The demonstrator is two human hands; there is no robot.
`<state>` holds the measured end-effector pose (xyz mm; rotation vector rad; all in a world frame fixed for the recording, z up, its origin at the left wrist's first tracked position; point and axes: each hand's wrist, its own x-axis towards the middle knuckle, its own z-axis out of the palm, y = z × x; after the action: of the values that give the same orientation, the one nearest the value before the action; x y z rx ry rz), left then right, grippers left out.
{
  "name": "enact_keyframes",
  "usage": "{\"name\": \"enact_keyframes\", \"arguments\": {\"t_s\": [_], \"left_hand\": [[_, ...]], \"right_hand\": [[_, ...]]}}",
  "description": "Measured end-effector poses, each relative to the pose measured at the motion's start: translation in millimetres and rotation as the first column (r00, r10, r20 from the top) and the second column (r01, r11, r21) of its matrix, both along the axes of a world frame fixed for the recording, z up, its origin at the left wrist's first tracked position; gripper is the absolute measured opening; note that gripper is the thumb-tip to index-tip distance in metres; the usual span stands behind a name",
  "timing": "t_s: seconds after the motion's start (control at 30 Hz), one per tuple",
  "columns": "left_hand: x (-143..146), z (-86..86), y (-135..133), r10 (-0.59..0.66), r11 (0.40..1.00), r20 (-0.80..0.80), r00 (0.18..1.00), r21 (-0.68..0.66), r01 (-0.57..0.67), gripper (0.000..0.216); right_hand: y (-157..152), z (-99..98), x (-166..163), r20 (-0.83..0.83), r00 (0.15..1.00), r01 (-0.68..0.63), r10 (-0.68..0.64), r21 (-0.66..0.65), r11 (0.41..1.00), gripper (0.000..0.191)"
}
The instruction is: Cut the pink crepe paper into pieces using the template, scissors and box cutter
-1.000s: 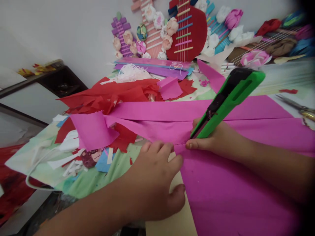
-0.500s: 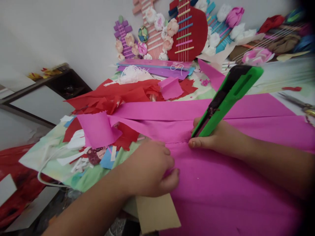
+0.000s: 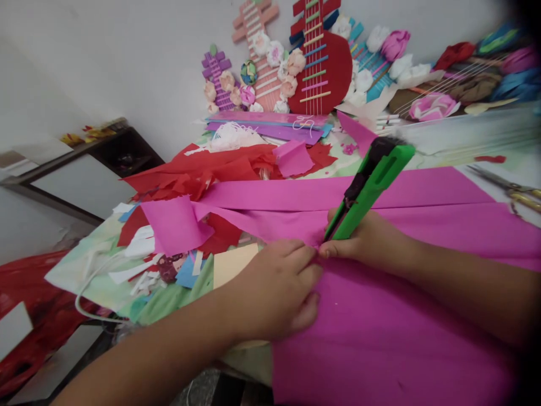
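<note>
My right hand [image 3: 359, 237] is wrapped round a green and black utility knife [image 3: 367, 186], its tip end low against the pink crepe paper [image 3: 380, 310]. The blade itself is hidden. Close beside it, my left hand [image 3: 287, 287] is closed on the paper's edge, its fingertips curled under and partly out of sight. A cut strip of the pink paper [image 3: 169, 225] trails off to the left of the knife. Partly under my left wrist lies a tan piece of card [image 3: 230, 262].
Red paper scraps [image 3: 203, 166] and a tangle of white string [image 3: 234, 136] lie farther back. Scissors [image 3: 507, 183] rest at the right edge. Decorated paper guitars, including a red one [image 3: 333, 73], lean on the wall. Mixed scraps cover the table's left side.
My left hand has moved right, close up to my right hand. The tan card now shows beyond my left wrist instead of below the hand. The knife appears slightly farther left and lower.
</note>
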<state>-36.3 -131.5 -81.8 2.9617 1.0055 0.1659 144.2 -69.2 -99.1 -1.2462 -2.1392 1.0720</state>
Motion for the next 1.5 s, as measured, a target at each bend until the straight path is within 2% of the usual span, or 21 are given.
{"name": "enact_keyframes", "arguments": {"t_s": [0.13,0.23,0.57,0.7,0.97,1.3,1.5], "left_hand": [[0,-17.1,-1,-0.035,0.999,0.059,0.998,0.025,0.033,0.027],[-3,-20.9,1,-0.048,0.999,0.073,0.996,0.019,0.047,0.023],[-4,-19.6,1,-0.061,0.998,0.065,0.996,-0.011,0.062,0.021],[-5,-19.5,2,-0.060,0.998,0.051,0.997,-0.026,0.061,0.024],[-6,-19.5,2,-0.058,0.998,0.058,0.997,-0.018,0.059,0.026],[-5,-18.0,4,-0.100,0.994,0.109,0.989,-0.038,0.105,0.029],[-6,-17.4,4,-0.103,0.992,0.089,0.991,-0.069,0.109,0.033]], "right_hand": [[-1,5.6,0,-0.017,0.999,0.029,-0.030,-0.026,0.999,0.032],[-2,7.3,-1,-0.015,1.000,0.015,-0.016,-0.023,1.000,0.032],[2,-3.5,-1,0.012,1.000,0.012,-0.013,0.063,0.998,0.037],[2,-2.6,0,-0.008,0.999,0.034,-0.034,0.051,0.998,0.035],[3,-3.5,4,-0.099,0.994,-0.051,0.052,0.017,0.999,0.040],[-4,0.3,1,0.040,0.997,-0.071,0.071,-0.007,0.997,0.036],[-2,-1.0,2,-0.006,0.998,-0.061,0.061,0.023,0.998,0.036]]}}
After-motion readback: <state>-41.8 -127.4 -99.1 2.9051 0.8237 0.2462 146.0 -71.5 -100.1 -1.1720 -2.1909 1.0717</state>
